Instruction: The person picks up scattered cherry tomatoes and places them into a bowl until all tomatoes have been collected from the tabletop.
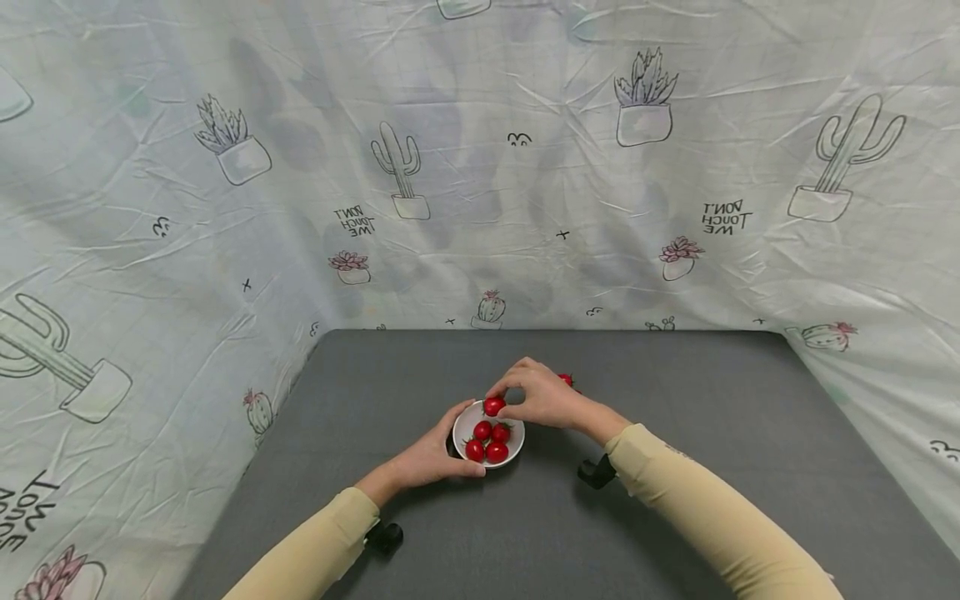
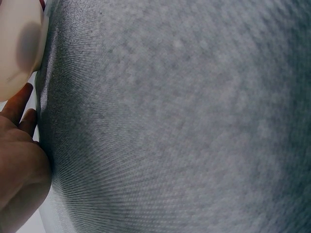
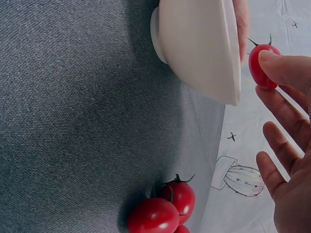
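Observation:
A small white bowl [image 1: 466,424] stands on the grey table, holding several red cherry tomatoes [image 1: 497,452] with green stems. My left hand [image 1: 431,457] grips the bowl from the left, thumb along the near rim and fingers round the far side. In the left wrist view only part of that hand [image 2: 22,155] and the bowl's outside [image 2: 17,29] show. Just above the bowl's far rim, my right hand [image 1: 546,397] pinches one cherry tomato [image 3: 262,70] between thumb and fingers. The other fingers [image 3: 284,145] of that hand are spread apart.
Loose cherry tomatoes [image 3: 153,216] lie grouped on the table to the right of the bowl, mostly hidden behind my right hand in the head view. The dark grey table [image 1: 675,375] ends at a cactus-print curtain [image 1: 525,208] behind it. Black wrist mounts [image 1: 597,472] hang under both forearms.

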The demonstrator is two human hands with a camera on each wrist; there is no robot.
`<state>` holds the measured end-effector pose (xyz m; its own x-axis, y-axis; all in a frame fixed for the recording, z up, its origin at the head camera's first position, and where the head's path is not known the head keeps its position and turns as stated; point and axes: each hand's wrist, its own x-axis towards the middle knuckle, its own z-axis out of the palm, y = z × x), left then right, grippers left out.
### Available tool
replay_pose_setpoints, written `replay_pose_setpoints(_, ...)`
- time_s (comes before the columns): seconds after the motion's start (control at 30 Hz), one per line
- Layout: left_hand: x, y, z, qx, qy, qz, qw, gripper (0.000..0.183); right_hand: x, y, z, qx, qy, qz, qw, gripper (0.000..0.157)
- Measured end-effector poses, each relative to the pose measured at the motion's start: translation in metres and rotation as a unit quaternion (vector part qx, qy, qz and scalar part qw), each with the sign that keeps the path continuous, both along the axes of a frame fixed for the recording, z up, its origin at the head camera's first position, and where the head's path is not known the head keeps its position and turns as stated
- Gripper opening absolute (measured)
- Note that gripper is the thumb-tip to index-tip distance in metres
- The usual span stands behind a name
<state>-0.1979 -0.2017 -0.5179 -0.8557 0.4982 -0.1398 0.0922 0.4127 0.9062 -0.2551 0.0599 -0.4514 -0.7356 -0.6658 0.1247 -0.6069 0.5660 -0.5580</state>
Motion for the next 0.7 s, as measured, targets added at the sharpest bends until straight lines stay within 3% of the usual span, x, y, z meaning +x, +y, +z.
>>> replay_pose_setpoints(0.7,0.0024,-0.0003,-0.0020,0.006,0.001,0.000,1.0000,0.106,0.0012,-0.0022,-0.0073,0.008,0.012,0.004,1.000,0.028)
